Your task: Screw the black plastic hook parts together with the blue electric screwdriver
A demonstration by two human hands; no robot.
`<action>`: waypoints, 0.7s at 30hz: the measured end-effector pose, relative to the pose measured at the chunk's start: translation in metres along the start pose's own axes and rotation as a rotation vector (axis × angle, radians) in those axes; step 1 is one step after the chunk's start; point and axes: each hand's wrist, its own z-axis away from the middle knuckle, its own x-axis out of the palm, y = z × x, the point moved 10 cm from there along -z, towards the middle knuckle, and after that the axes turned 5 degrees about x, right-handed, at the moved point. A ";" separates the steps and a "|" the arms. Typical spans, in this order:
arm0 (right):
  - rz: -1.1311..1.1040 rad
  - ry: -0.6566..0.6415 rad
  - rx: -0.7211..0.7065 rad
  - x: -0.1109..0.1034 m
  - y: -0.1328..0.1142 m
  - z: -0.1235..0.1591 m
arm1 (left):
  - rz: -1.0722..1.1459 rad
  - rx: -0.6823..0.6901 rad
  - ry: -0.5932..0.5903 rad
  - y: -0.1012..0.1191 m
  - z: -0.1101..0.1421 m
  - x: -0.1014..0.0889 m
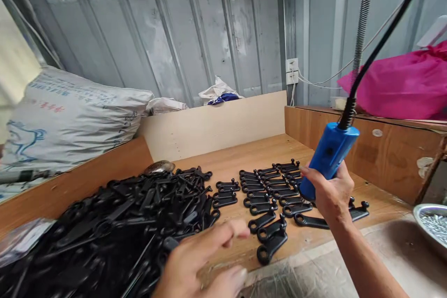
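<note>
My right hand [335, 191] is wrapped round a blue electric screwdriver [330, 149], which hangs from a coil spring with a black cord; its lower tip is hidden. Under it, black plastic arms [289, 193], each with a ring at one end and a ball-shaped stud at the other, lie in rows on the wooden table. My left hand [206, 256], smeared by motion, is at the bottom middle with thumb and fingers apart and nothing between them. It is nearest to a black arm [271, 244] at the front of the rows and the large heap of black parts [115, 223].
A metal bowl of small screws [435, 223] stands at the right edge. Wooden boards [216, 125] border the table. White sacks [77, 111] lean at the left; a pink bag [401, 86] rests on the right ledge. A clear plastic bag [24, 242] lies by the heap.
</note>
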 end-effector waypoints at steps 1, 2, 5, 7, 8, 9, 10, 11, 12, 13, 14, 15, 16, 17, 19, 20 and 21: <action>0.003 0.029 0.002 -0.008 -0.002 -0.001 | 0.021 -0.028 -0.062 -0.003 -0.017 0.014; 0.005 0.065 0.001 -0.016 -0.005 -0.002 | 0.053 -0.088 -0.171 -0.007 -0.031 0.036; 0.025 0.147 0.000 -0.032 -0.013 -0.002 | 0.075 -0.216 -0.497 -0.018 -0.058 0.107; 0.043 0.162 0.004 -0.035 -0.015 -0.002 | 0.038 -0.218 -0.523 -0.027 -0.074 0.135; 0.051 0.159 0.007 -0.034 -0.015 -0.002 | 0.017 -0.196 -0.515 -0.031 -0.081 0.145; 0.056 0.154 0.011 -0.033 -0.014 -0.001 | -0.002 -0.172 -0.512 -0.036 -0.086 0.153; 0.060 0.151 0.015 -0.032 -0.013 0.000 | -0.018 -0.147 -0.515 -0.041 -0.091 0.160; 0.064 0.148 0.021 -0.030 -0.012 0.001 | -0.033 -0.124 -0.526 -0.045 -0.094 0.165; 0.064 0.141 0.030 -0.028 -0.011 0.002 | -0.045 -0.110 -0.538 -0.048 -0.097 0.170; 0.058 0.126 0.041 -0.025 -0.009 0.004 | -0.056 -0.103 -0.547 -0.051 -0.100 0.173; 0.047 0.106 0.052 -0.022 -0.007 0.005 | -0.064 -0.099 -0.551 -0.053 -0.102 0.175; 0.034 0.088 0.063 -0.019 -0.006 0.006 | -0.069 -0.097 -0.557 -0.054 -0.104 0.178; 0.022 0.071 0.068 -0.016 -0.004 0.007 | -0.073 -0.097 -0.560 -0.053 -0.106 0.179; 0.012 0.051 0.067 -0.014 -0.004 0.008 | -0.077 -0.097 -0.562 -0.052 -0.107 0.180; 0.017 0.014 0.050 -0.009 -0.003 0.008 | -0.083 -0.093 -0.558 -0.048 -0.107 0.182; 0.025 -0.003 0.041 -0.008 -0.003 0.007 | -0.086 -0.092 -0.552 -0.047 -0.106 0.181; 0.032 -0.024 0.038 -0.006 -0.002 0.007 | -0.088 -0.089 -0.545 -0.045 -0.105 0.181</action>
